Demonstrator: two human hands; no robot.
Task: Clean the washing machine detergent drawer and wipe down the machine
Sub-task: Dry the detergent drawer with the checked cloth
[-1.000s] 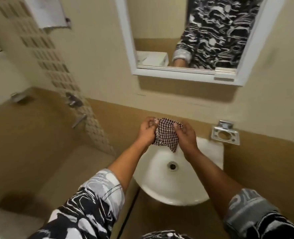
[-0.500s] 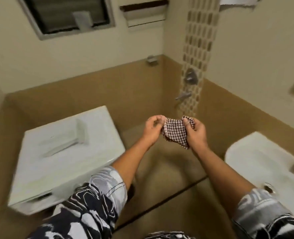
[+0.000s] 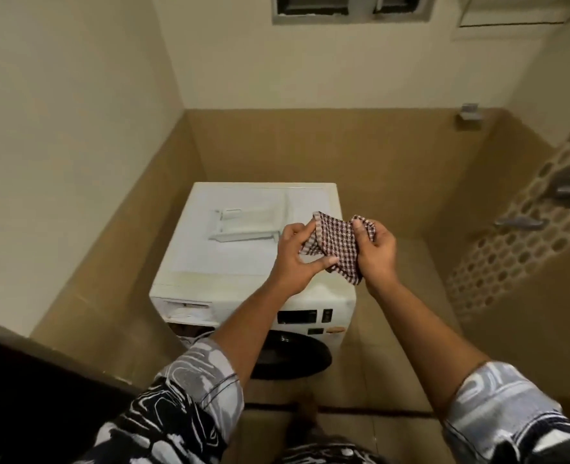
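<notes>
- I have both hands raised in front of me, over the front right part of the washer (image 3: 230, 262), with the cloth (image 3: 338, 251) held between them.
- My left hand (image 3: 293, 259) pinches the cloth's left edge. The fingers curl over the top of it and the thumb reaches across to its lower fold.
- My right hand (image 3: 379, 254) grips the right side, with the thumb pressed on the checked face. The other fingers are wrapped behind the cloth, hidden from me.
- The cloth is bunched and red-and-white checked, and a corner droops below my right palm.
- The drawer (image 3: 243, 224) lies out of the machine, flat on the washer's white top towards the back left, apart from my hands.
- Its slot (image 3: 186, 309), on the left of the front panel, stands open. I cannot tell what is inside.
- Right of the slot is the dark display (image 3: 297, 317).
- Below it is the round dark door (image 3: 293, 358), partly behind my left forearm.
- The washer stands in a corner of tan-tiled walls.
- A window (image 3: 350, 8) sits high on the far wall, and a tap (image 3: 519, 222) is on the patterned strip to the right.
</notes>
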